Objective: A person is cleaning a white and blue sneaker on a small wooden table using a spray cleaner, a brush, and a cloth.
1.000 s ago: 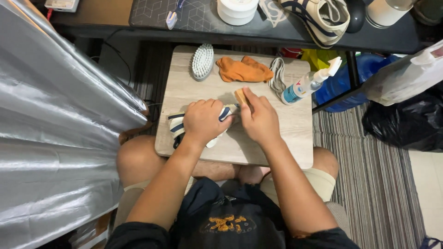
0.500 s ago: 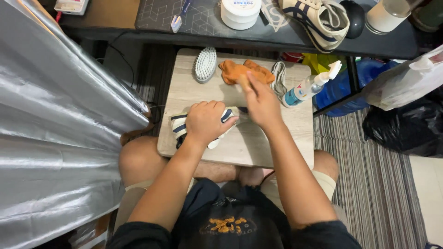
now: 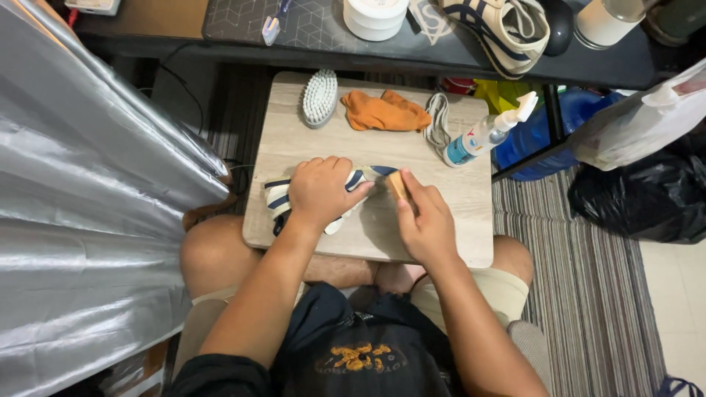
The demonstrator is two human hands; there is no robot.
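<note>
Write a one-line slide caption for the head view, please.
Left hand pins a cream, navy-striped shoe; right hand holds a small wooden brush.

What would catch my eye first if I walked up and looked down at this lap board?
The two hands mid-board: the left hand presses down a cream shoe with navy stripes, while the right hand holds a small wooden brush at its toe. Behind them, an orange cloth glows beside a white scrub brush.

Board [image 3: 471, 220]: across the person's knees.
Shoe [image 3: 278, 200]: on the board's left half, under the left hand [image 3: 320, 192].
Small brush [image 3: 398, 184]: right of the shoe, in the right hand [image 3: 426, 224].
Far edge, left to right: scrub brush [image 3: 321, 97], cloth [image 3: 384, 112], laces [image 3: 439, 121], spray bottle [image 3: 482, 136].
</note>
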